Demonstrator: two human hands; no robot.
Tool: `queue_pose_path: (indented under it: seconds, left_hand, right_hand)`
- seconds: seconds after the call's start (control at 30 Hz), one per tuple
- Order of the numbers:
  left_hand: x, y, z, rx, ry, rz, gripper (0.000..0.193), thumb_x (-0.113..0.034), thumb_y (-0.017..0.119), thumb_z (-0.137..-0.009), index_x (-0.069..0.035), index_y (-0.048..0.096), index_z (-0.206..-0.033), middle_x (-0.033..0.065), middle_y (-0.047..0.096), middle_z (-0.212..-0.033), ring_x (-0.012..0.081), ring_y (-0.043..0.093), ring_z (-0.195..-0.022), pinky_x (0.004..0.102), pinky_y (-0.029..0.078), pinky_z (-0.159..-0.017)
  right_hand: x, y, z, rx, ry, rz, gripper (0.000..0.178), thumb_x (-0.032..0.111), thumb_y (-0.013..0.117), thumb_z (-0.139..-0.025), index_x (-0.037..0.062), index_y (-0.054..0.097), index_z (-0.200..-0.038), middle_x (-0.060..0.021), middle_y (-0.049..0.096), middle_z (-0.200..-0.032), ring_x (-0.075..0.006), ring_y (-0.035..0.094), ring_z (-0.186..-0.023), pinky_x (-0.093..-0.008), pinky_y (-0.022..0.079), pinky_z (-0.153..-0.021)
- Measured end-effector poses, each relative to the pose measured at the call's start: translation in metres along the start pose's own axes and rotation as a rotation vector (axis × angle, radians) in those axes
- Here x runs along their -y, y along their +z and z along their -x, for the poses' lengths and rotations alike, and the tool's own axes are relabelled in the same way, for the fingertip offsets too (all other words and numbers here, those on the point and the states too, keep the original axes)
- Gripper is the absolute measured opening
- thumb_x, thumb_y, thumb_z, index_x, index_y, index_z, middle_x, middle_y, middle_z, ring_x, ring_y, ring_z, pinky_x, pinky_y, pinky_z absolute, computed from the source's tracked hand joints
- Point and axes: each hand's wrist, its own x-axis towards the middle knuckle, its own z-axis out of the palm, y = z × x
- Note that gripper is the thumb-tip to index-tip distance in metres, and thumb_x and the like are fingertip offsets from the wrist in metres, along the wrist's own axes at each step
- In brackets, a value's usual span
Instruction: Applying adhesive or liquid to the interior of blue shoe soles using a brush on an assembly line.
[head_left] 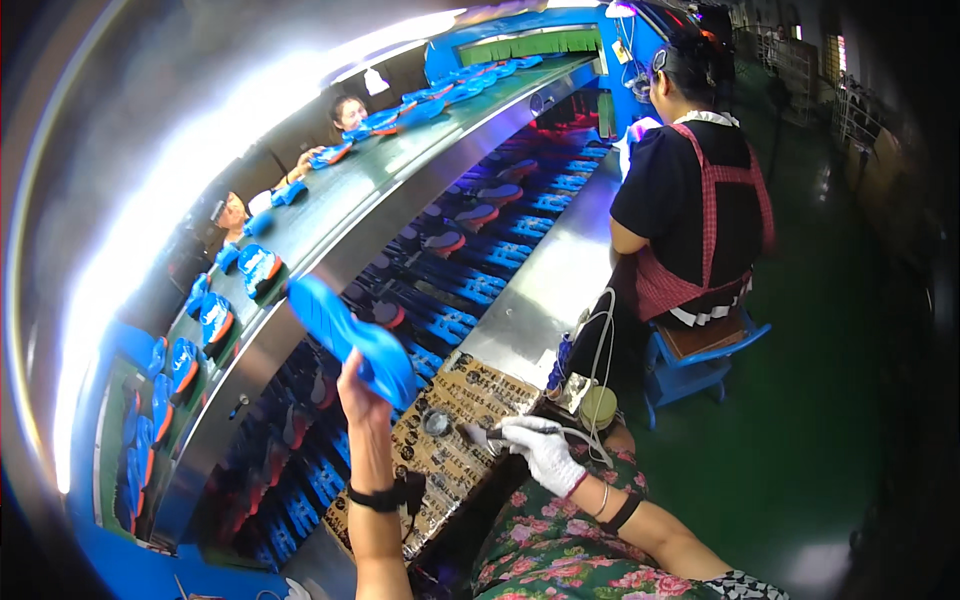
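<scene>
My bare left hand (362, 397) is raised, its fingers wrapped round the near end of a blue shoe sole (352, 338). The sole stands tilted in the air in front of the conveyor's edge, somewhat blurred. My right hand (545, 455), in a white glove, grips a small brush (472, 435) with a dark handle. Its bristles point left, toward a small round dish (437, 423) on the worktop. Brown, dark-printed sheeting (475, 385) covers that worktop, which lies below and between my hands.
A conveyor belt (330, 215) carries several blue shoes (260, 268); more shoe parts sit on racks (450, 240) below. A pale green tub (598, 408) and white cord (608, 330) are by my right hand. A co-worker (700, 180) sits ahead on a blue stool (690, 370); others work across the belt.
</scene>
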Motion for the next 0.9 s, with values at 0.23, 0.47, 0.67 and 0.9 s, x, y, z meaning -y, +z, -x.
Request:
queue_pose_path:
  seconds: [0.23, 0.47, 0.67, 0.9]
  left_hand:
    - [0.066, -0.087, 0.165, -0.381, -0.349, -0.162, 0.061, -0.022, 0.070, -0.075, 0.008, 0.055, -0.127, 0.0191, 0.067, -0.108, 0.0315, 0.068, -0.095, 0.0437, 0.057, -0.089]
    - [0.124, -0.112, 0.222, -0.178, -0.476, 0.383, 0.103, -0.081, 0.042, -0.090, 0.000, 0.034, -0.153, 0.0254, 0.052, -0.141, 0.0439, 0.055, -0.129, 0.0591, 0.040, -0.113]
    - [0.127, -0.089, 0.193, -0.225, -0.443, 0.546, 0.113, -0.095, 0.029, -0.080, -0.005, 0.048, -0.145, 0.0167, 0.065, -0.127, 0.0360, 0.067, -0.104, 0.0561, 0.049, -0.101]
    - [0.115, -0.061, 0.175, -0.158, -0.287, 0.671, 0.088, -0.078, 0.036, -0.095, -0.014, 0.039, -0.155, 0.0083, 0.050, -0.152, 0.0304, 0.051, -0.135, 0.0476, 0.040, -0.115]
  right_hand:
    - [0.030, 0.014, -0.004, -0.009, -0.116, 0.085, 0.018, 0.007, 0.068, -0.093, 0.0025, 0.075, -0.109, -0.0003, 0.072, -0.094, -0.0059, 0.062, -0.080, -0.0210, 0.048, -0.071]
    - [0.027, 0.049, -0.004, 0.221, -0.253, 0.372, 0.021, 0.002, 0.070, -0.091, -0.0014, 0.074, -0.111, -0.0059, 0.075, -0.097, -0.0088, 0.066, -0.084, -0.0251, 0.054, -0.076]
    - [0.032, 0.076, 0.011, 0.277, -0.219, 0.629, 0.026, 0.001, 0.077, -0.085, -0.0001, 0.075, -0.110, -0.0070, 0.074, -0.095, -0.0114, 0.069, -0.080, -0.0258, 0.056, -0.070]
    - [0.038, 0.090, 0.010, 0.340, -0.588, 0.842, 0.023, -0.003, 0.077, -0.079, -0.0029, 0.075, -0.101, -0.0153, 0.075, -0.098, -0.0205, 0.072, -0.087, -0.0321, 0.057, -0.077]
